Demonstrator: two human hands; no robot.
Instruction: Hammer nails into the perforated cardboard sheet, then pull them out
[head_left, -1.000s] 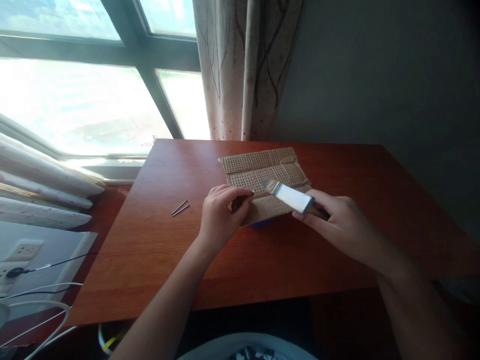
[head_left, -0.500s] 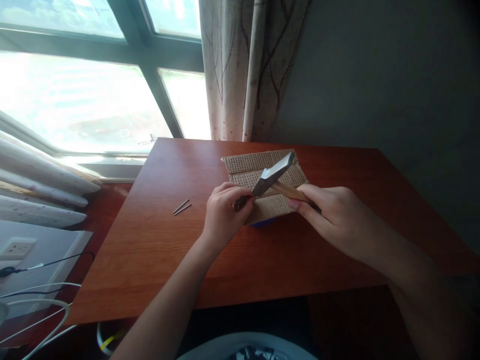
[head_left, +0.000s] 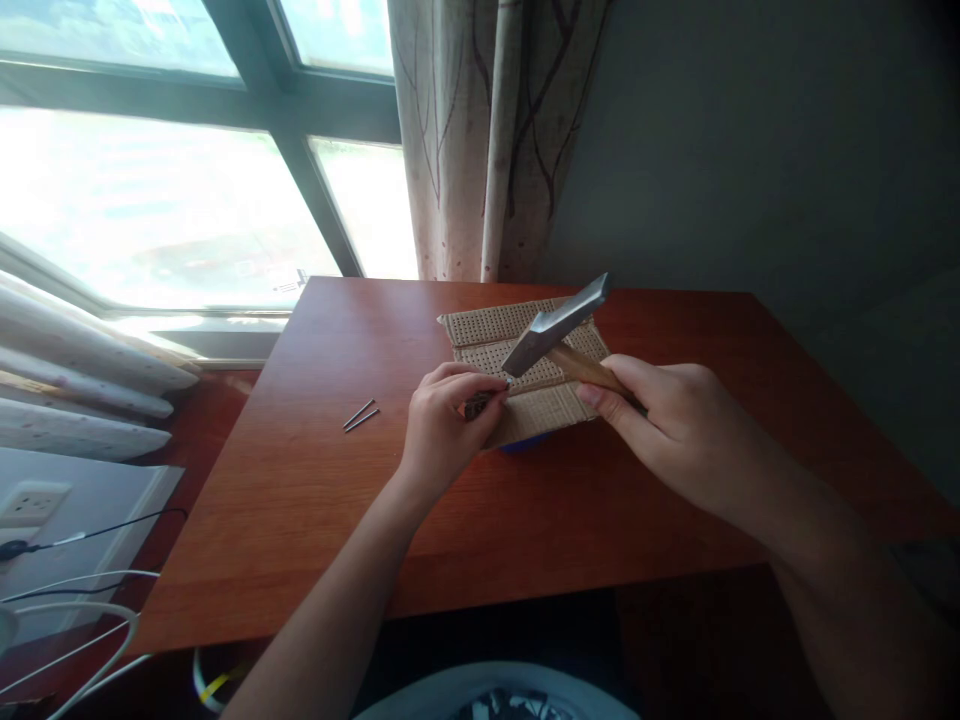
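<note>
My right hand [head_left: 660, 410] is wrapped round the wooden handle of a hammer [head_left: 551, 325]. The steel head is tilted, with its lower face just above the fingertips of my left hand [head_left: 454, 410]. Those fingers pinch what looks like a nail, of which only a small bright top [head_left: 509, 380] shows. Beneath both hands lies a piece of perforated brown cardboard [head_left: 540, 405], folded in sections. Something dark brown shows between my left thumb and fingers, too hidden to name. Two loose nails [head_left: 361, 414] lie to the left of my left hand.
The reddish wooden table [head_left: 300, 520] carries all this. A blue thing [head_left: 525, 444] peeks out under the cardboard. Beyond stand a window and a curtain [head_left: 457, 150]. Cables [head_left: 82, 590] and a wall socket [head_left: 34, 503] are at the left. A pale round rim [head_left: 495, 680] shows at the bottom.
The hammer head has lifted slightly up and to the right, away from my left fingertips, uncovering the small bright top. My left hand stays nearly in place.
</note>
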